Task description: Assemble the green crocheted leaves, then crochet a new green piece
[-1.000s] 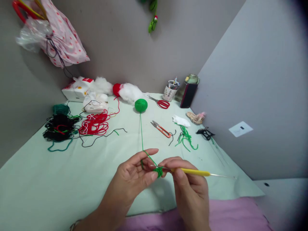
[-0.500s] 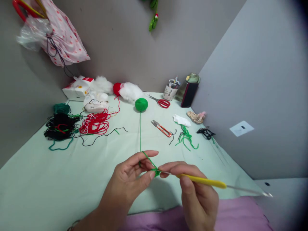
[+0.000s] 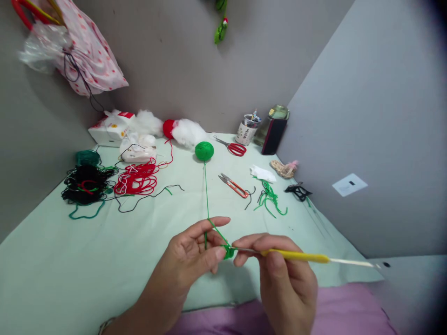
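Observation:
My left hand pinches a small green crochet piece between thumb and fingers. Green yarn runs over its raised index finger and back to a green yarn ball on the table. In my right hand is a crochet hook with a yellow handle, held like a pen. Its thin metal tip meets the green piece; whether it passes through a loop is too small to tell. The hook's other metal end points right, slightly blurred.
Thread snips and red-handled scissors lie beyond my hands. Green yarn scraps are at the right. Red yarn and black yarn lie tangled at the left. White stuffing and a pen cup stand along the back wall.
The hook's rear end has swung up and a little left, so the handle lies flatter. The yarn strand now slants slightly to the right. Both hands keep their grip.

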Motion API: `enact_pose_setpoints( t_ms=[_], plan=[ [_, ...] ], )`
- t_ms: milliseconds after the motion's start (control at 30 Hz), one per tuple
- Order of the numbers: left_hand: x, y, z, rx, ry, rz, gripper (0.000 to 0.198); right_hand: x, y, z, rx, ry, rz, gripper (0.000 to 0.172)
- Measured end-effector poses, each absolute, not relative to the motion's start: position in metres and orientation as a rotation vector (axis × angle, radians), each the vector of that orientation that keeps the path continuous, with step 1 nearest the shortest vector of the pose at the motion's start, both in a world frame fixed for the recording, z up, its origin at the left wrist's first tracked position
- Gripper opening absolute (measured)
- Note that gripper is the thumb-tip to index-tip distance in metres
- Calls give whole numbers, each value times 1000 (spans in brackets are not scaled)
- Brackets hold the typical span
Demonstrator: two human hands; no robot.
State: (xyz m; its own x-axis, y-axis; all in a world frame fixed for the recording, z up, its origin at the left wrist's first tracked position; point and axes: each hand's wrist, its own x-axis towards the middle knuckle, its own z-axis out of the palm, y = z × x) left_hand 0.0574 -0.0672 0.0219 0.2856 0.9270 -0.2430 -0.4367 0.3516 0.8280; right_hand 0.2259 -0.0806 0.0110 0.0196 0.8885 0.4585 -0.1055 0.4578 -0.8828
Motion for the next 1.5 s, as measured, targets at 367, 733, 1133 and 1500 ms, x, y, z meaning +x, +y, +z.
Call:
enact_pose_setpoints(
  t_ms=[367,733,1133,1500],
  plan=[
    [59,-67,23,762,853,1027,33,226,-75,13,-724,-1203,1113,25],
    [60,-69,23,756,888,1040,33,224,-73,11,-780,-1180,1098,24],
    [60,-70,23,757,876,1024,47,223,-75,10,-824,-1249,994,14],
    [59,-71,20,785,926,1026,39,226,-75,10,-745,-1219,1096,19]
  ],
)
